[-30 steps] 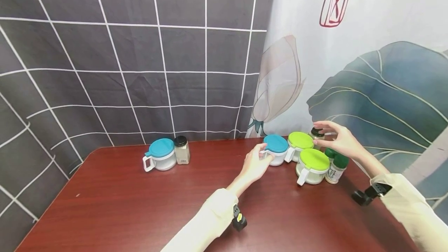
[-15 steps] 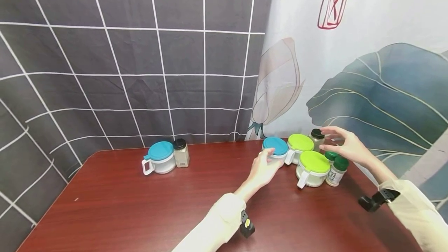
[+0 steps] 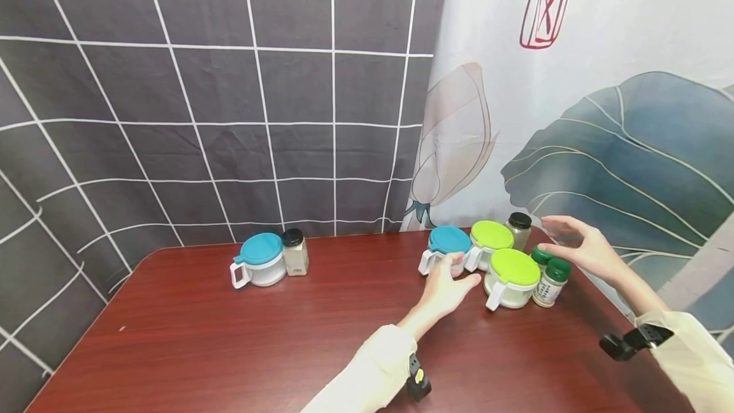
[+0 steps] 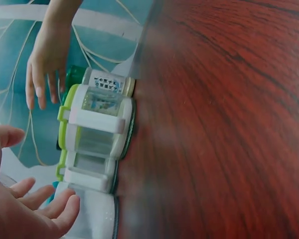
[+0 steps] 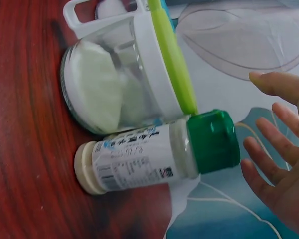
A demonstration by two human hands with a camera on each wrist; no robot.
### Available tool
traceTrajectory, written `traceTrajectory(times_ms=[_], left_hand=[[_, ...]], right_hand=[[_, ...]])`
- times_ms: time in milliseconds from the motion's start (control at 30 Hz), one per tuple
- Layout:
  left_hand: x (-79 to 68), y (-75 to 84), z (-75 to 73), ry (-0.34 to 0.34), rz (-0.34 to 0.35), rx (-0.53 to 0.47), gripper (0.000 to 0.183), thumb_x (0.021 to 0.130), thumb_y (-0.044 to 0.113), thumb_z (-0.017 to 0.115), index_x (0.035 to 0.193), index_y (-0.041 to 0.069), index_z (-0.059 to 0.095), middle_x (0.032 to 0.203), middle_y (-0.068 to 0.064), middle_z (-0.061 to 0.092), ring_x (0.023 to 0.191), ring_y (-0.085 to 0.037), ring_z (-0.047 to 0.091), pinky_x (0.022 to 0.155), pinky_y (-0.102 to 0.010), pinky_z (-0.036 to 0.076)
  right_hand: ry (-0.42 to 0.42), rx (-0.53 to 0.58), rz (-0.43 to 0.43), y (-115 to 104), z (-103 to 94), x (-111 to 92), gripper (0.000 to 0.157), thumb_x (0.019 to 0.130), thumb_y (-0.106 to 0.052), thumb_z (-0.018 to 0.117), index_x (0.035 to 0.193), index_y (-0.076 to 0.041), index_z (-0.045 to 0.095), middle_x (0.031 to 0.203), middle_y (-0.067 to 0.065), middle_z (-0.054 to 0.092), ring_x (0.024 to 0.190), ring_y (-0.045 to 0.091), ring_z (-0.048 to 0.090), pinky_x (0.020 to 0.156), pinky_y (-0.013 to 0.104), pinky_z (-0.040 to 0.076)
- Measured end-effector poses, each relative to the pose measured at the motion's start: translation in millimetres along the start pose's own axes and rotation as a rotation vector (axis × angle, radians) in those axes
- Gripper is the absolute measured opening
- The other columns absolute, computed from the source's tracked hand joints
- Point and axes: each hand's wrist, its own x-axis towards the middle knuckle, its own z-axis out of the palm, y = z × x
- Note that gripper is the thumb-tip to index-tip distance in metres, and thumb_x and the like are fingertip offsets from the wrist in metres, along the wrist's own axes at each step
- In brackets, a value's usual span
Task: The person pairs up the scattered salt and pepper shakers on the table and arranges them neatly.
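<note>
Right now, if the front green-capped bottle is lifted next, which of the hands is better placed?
The right hand, I'd judge: it is close to the bottle. The left hand is beside a blue-lidded jar, with the front lime-lidded jar between it and the bottle.

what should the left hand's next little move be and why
I'd probably ease the left hand away from the blue-lidded handled jar by its fingertips: the fingers are loosely open and grip nothing, and that jar already stands upright on the table, beside the rear green-lidded handled jar, so staying close mostly risks a bump.
</note>
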Motion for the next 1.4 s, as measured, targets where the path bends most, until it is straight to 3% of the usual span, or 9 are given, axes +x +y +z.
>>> traceTrajectory(times_ms=[400,767,1100,1400], left_hand=[[-1.4,0.3,17.5,0.011,-0.004,0.006,0.053,0.080,0.023,0.074,0.127,0.007,0.058,0.125,-0.007,0.065,0.103,-0.023,0.067,0.084,-0.020,0.050],[-1.6,3.8,32.4,0.000,-0.079,-0.001,0.049,0.078,0.022,0.077,0.123,0.012,0.060,0.120,-0.002,0.065,0.101,-0.017,0.065,0.080,-0.017,0.048],[0.9,11.6,41.5,-0.031,-0.064,0.024,0.051,0.078,0.023,0.077,0.124,0.013,0.059,0.121,-0.001,0.066,0.098,-0.009,0.064,0.080,-0.012,0.046],[3.0,10.0,44.7,-0.029,-0.070,0.062,0.050,0.077,0.024,0.077,0.123,0.015,0.059,0.121,0.002,0.065,0.099,-0.010,0.064,0.079,-0.012,0.045]], right_hand=[[0.021,0.036,0.035,11.1,-4.4,-17.6,0.057,0.086,-0.023,0.072,0.135,-0.007,0.049,0.111,-0.038,0.044,0.093,-0.022,0.046,0.068,0.011,0.043],[0.011,0.047,0.048,22.2,-8.4,-28.3,0.061,0.085,-0.021,0.072,0.138,-0.009,0.046,0.111,-0.041,0.040,0.093,-0.024,0.044,0.066,0.009,0.042],[-0.016,0.077,0.051,29.8,-17.0,-35.0,0.062,0.084,-0.017,0.073,0.140,-0.012,0.045,0.112,-0.040,0.041,0.093,-0.024,0.047,0.065,0.007,0.042],[-0.044,0.078,0.083,30.9,-13.4,-35.2,0.062,0.085,-0.020,0.072,0.141,-0.014,0.044,0.112,-0.040,0.040,0.093,-0.026,0.045,0.063,0.009,0.043]])
